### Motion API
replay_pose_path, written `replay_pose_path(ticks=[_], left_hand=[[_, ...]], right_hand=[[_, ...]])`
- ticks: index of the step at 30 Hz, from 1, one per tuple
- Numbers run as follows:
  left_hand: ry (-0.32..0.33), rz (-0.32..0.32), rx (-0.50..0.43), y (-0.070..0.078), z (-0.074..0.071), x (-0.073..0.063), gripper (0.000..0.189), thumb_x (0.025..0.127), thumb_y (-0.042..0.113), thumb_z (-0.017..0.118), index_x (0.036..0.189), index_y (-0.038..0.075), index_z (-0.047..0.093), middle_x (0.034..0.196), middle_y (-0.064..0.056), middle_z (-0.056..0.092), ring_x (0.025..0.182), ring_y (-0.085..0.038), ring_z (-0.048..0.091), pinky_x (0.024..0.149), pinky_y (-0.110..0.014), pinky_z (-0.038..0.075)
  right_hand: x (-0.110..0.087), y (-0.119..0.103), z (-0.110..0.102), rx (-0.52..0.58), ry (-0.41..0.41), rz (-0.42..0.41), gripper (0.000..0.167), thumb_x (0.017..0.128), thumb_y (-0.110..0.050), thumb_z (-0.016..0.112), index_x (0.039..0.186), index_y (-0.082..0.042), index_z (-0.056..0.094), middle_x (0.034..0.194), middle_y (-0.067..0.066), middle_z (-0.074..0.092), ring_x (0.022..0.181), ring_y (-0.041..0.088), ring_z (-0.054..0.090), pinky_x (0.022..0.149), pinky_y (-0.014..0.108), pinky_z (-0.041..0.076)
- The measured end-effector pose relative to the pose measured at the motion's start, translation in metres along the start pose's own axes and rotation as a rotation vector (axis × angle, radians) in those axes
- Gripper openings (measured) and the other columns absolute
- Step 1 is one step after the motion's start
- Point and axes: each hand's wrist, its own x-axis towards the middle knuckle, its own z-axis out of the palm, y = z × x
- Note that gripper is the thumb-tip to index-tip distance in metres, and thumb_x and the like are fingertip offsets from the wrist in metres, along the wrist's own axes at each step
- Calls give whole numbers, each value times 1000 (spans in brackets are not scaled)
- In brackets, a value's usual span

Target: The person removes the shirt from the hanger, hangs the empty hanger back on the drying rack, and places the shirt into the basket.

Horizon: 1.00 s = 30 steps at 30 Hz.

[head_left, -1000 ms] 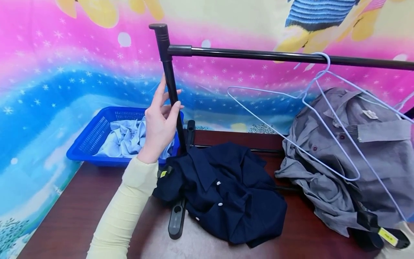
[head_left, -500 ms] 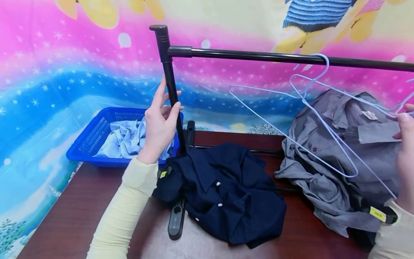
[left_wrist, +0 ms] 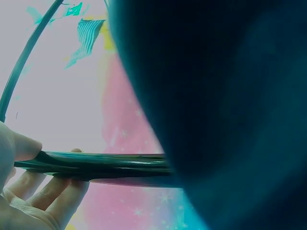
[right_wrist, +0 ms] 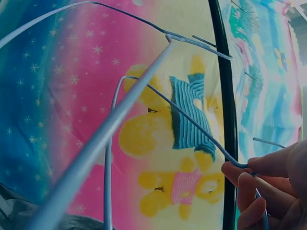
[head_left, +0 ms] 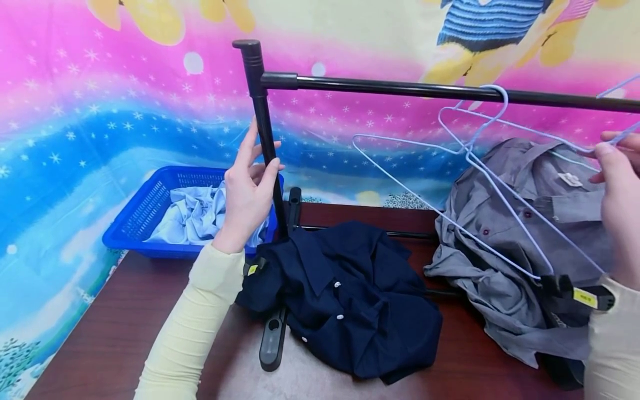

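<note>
My left hand (head_left: pixel 250 189) grips the black upright post (head_left: pixel 266 133) of a clothes rack. In the left wrist view, the thumb lies on one side of the post (left_wrist: pixel 115 165) and the fingers on the other. At the right, my right hand (head_left: pixel 622 205) pinches a pale blue wire hanger (right_wrist: pixel 192 120) near its neck, with the hook up by the rail. Another such hanger (head_left: pixel 400 172) hangs by its hook on the rack's rail (head_left: pixel 380 84). A grey shirt (head_left: pixel 505 178) lies crumpled behind the hangers, partly hidden by the right hand.
A navy shirt (head_left: pixel 365 311) with white buttons lies bunched over the rack's base on the brown table (head_left: pixel 125 311). Behind the left hand stands a blue basket (head_left: pixel 135 216) holding a light blue garment (head_left: pixel 195 214). A printed cloth backdrop (head_left: pixel 125 128) hangs close behind.
My right hand has come up into view from the lower right, then risen slightly leftward with the second hanger towards the rail. The left hand has stayed on the post.
</note>
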Motion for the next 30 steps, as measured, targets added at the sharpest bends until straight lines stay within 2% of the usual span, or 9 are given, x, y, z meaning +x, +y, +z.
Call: replay_pose_path(ticks=[7, 12, 14, 18, 22, 26, 30], left_hand=[[5, -13, -2, 3, 1, 1, 69, 103, 1, 58, 162, 23, 30, 133, -3, 65, 92, -23, 72, 89, -35, 56], [3, -7, -11, 1, 0, 1, 69, 103, 6, 59, 161, 33, 32, 132, 5, 65, 91, -16, 72, 88, -34, 56], [-2, -4, -13, 0, -1, 0, 69, 104, 8, 60, 160, 37, 32, 132, 5, 65, 92, -15, 72, 88, -35, 56], [-9, -5, -15, -1, -1, -1, 69, 104, 10, 60, 160, 39, 32, 133, 5, 65, 93, -16, 72, 90, -35, 56], [-6, -10, -11, 0, 0, -2, 70, 104, 8, 60, 160, 38, 31, 133, 4, 65, 92, -15, 72, 89, -34, 56], [-1, -11, -5, 11, 0, -2, 69, 103, 3, 59, 162, 27, 31, 133, -1, 65, 92, -19, 72, 87, -34, 56], [-2, -13, -4, 28, -1, -3, 67, 102, -2, 58, 161, 16, 31, 132, -10, 65, 92, -25, 72, 88, -34, 56]], right_hand=[[14, -12, 8, 30, -18, 142, 15, 101, -20, 65, 103, -35, 67, 91, -27, 66, 55, -10, 53, 49, 12, 25], [20, -14, 13, -16, -53, 227, 10, 101, -26, 65, 102, -36, 64, 92, -27, 65, 54, -9, 54, 50, 13, 28], [22, -14, 14, -15, -70, 246, 7, 101, -27, 66, 106, -32, 65, 95, -25, 66, 54, -8, 54, 51, 14, 30], [25, -12, 16, -3, -112, 248, 8, 100, -27, 67, 107, -30, 69, 95, -23, 67, 55, -6, 55, 47, 15, 30], [27, -12, 16, 27, -138, 239, 7, 99, -26, 69, 97, -33, 68, 88, -24, 67, 52, -6, 57, 44, 16, 29], [28, -14, 17, 41, -158, 250, 4, 98, -25, 70, 100, -29, 71, 81, -26, 67, 49, -5, 57, 45, 14, 32], [25, -13, 17, 13, -170, 245, 11, 97, -24, 71, 93, -34, 71, 72, -28, 65, 46, -5, 57, 47, 11, 36]])
